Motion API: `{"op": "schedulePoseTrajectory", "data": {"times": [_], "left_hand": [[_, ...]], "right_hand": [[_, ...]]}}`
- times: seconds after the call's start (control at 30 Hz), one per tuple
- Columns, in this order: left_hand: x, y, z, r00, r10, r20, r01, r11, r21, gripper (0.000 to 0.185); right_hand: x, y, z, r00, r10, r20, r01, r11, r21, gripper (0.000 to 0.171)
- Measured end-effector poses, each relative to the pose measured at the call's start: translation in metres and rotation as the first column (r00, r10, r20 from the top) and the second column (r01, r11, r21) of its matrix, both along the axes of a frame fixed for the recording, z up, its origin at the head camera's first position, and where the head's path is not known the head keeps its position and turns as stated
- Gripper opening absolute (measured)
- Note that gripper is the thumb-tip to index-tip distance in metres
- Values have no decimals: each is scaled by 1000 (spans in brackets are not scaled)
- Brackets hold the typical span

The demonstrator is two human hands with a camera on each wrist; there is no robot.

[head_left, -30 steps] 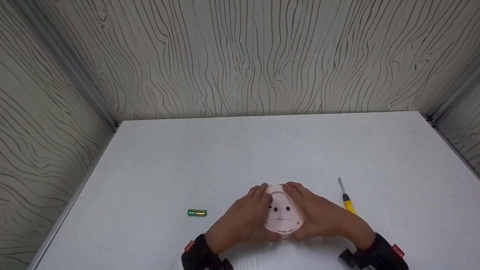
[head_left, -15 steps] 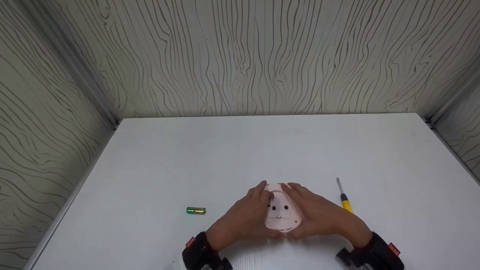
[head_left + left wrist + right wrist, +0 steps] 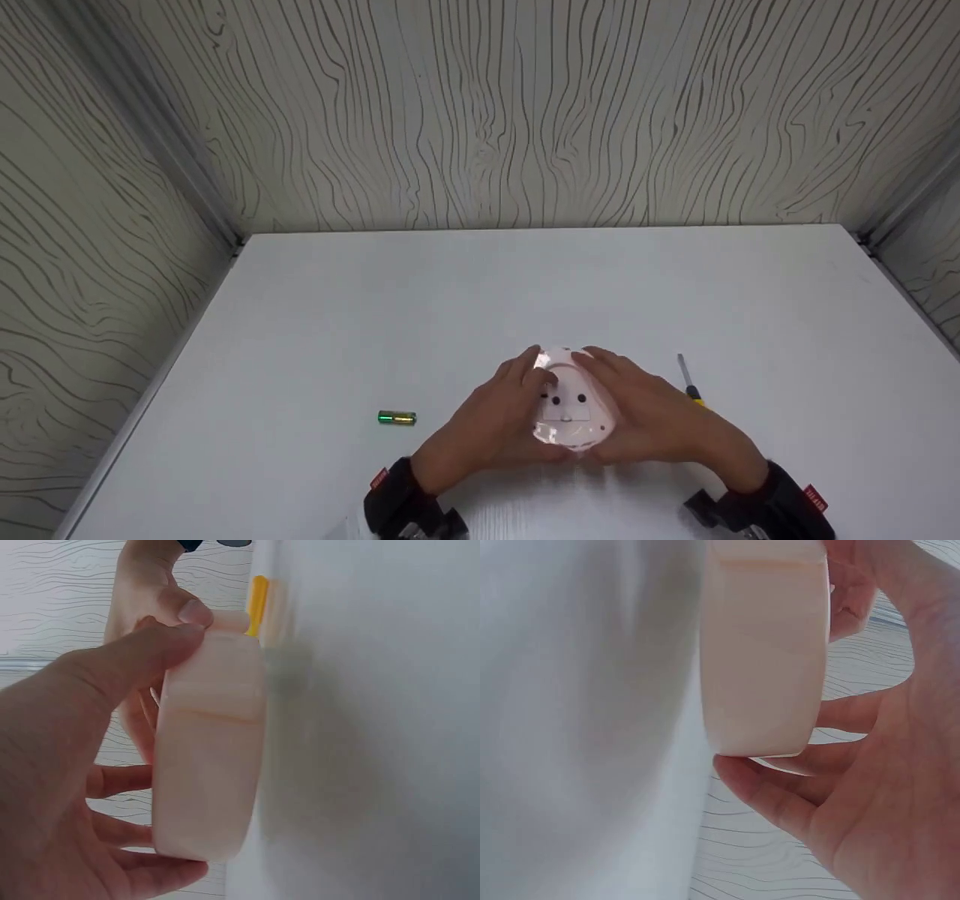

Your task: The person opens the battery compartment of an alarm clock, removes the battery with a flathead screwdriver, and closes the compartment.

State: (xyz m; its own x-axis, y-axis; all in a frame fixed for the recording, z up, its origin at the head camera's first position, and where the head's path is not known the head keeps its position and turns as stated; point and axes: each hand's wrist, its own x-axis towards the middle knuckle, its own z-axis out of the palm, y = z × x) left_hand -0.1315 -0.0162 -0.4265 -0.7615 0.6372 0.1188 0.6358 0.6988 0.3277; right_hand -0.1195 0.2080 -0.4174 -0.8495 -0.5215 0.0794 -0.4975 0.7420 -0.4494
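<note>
A rounded pale pink plastic device point(image 3: 566, 431) is held between both hands, its flat face turned up. On that face are dark round spots and a small rectangular panel with a notch. My left hand point(image 3: 499, 416) grips its left side, one finger bent over the face. Along the right side my right hand point(image 3: 652, 412) grips it, fingers at the far end and thumb at the near end. Both wrist views show the device's smooth side wall point(image 3: 210, 780) point(image 3: 765, 660) above the table. What lies on its underside is hidden.
A green-and-gold battery point(image 3: 397, 418) lies left of the left hand. Beyond the right forearm lies a screwdriver point(image 3: 688, 379), its yellow handle partly covered by the arm. The white table point(image 3: 450, 300) meets wood-patterned panels point(image 3: 480, 112) at the back and sides.
Both hands have moved slightly away from the body with the device, and its face now catches more light. The right forearm covers more of the screwdriver handle. The grip looks the same.
</note>
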Motion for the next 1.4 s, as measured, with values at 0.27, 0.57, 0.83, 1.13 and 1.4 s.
{"op": "schedulePoseTrajectory", "data": {"times": [0.27, 0.57, 0.83, 1.13, 1.4], "left_hand": [[0, -8, 21, 987, -13, -158, 40, 985, 168, 77], [0, -16, 27, 986, -18, -166, 66, 956, 285, 73], [3, -17, 35, 998, -9, -66, 32, 938, 344, 71], [4, -19, 41, 997, 23, 75, -53, 905, 422, 71], [4, -17, 41, 997, -8, 76, -34, 846, 532, 70]], "right_hand": [[8, -3, 25, 977, 20, -213, -47, 991, -123, 88], [10, -6, 32, 971, 52, -235, -98, 977, -190, 86], [23, -8, 62, 989, 65, -134, -106, 941, -322, 89], [18, -3, 66, 965, 184, -185, -250, 855, -454, 102], [16, -6, 71, 921, 238, -307, -373, 765, -525, 96]]}}
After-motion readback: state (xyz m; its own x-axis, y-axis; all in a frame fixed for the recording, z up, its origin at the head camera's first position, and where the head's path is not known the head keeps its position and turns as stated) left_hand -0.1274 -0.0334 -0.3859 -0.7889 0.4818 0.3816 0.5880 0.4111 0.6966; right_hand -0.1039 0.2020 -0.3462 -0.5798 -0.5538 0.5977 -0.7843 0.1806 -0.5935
